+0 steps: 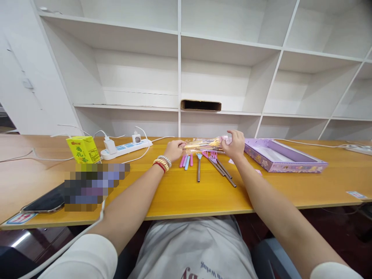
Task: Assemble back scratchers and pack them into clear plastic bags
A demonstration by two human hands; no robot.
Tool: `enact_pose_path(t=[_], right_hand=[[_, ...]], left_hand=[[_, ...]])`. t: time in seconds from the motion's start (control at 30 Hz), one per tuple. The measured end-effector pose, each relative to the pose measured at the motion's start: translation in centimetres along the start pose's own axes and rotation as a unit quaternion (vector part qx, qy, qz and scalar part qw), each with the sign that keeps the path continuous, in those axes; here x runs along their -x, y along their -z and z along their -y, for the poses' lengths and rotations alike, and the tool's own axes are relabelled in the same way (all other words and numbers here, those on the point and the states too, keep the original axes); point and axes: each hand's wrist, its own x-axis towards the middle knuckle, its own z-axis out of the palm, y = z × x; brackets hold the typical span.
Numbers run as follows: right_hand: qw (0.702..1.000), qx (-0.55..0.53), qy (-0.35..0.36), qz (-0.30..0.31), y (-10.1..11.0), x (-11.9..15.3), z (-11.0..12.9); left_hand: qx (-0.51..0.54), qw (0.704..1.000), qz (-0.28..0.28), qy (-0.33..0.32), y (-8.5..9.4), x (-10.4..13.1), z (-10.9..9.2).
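Note:
A clear plastic bag (203, 144) with yellow-ended, stick-like pieces inside lies stretched between my hands at the back of the table. My left hand (174, 150), with bracelets at the wrist, pinches its left end. At the right end, my right hand (235, 143) grips the bag, fingers closed on the crinkled plastic. Just in front lie several short pink and blue handles (186, 161). Beside them rests a metal rod with a blue claw-shaped head (199, 166). Further right are metal rods with pink and purple claw heads (218, 166), partly overlapping.
A purple open box (286, 155) stands to the right. On the left are a yellow drink carton (83, 149), a white power strip (128, 148) with chargers and cables, and a phone (46, 198). White shelves (139, 73) rise behind the table, holding a cardboard box (201, 105).

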Motion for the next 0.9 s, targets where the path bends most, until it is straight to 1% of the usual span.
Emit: enact_pose_path(t=[0.07,0.17,0.27,0.33,0.4,0.5,0.57,0.73,0.8,0.9], right_hand=[[0.994,0.003,0.103,0.031,-0.1,0.0,2.0],[0.962,-0.019,0.229,0.145,-0.7,0.6,5.1],[0.924,-0.024,0.296,0.239,-1.3,1.5,7.1],[0.913,-0.028,0.308,0.267,-1.6,2.0,7.7],[0.912,-0.022,0.306,0.271,-1.6,2.2,7.9],[0.914,0.009,0.311,0.261,-1.4,2.3,7.9],[0.910,0.032,0.327,0.254,-1.4,2.4,8.0],[0.892,0.068,0.389,0.221,-1.6,2.7,8.1],[0.887,0.070,0.405,0.212,-1.8,2.8,7.9],[0.881,0.067,0.416,0.216,-2.2,2.3,7.4]], left_hand=[[0.040,0.999,0.017,0.022,-0.1,0.0,-0.2],[0.117,0.991,0.046,0.040,-0.6,0.1,-0.7],[0.184,0.980,0.062,0.048,-1.0,0.4,-1.3],[0.215,0.972,0.075,0.053,-1.2,0.6,-1.7],[0.234,0.967,0.085,0.055,-1.3,0.8,-2.0],[0.272,0.955,0.098,0.064,-1.2,1.0,-2.2],[0.320,0.938,0.104,0.079,-1.2,1.0,-2.2],[0.443,0.876,0.125,0.142,-0.9,1.1,-2.2],[0.461,0.863,0.137,0.159,-0.8,1.3,-2.4],[0.473,0.852,0.153,0.165,-0.9,1.4,-2.8]])
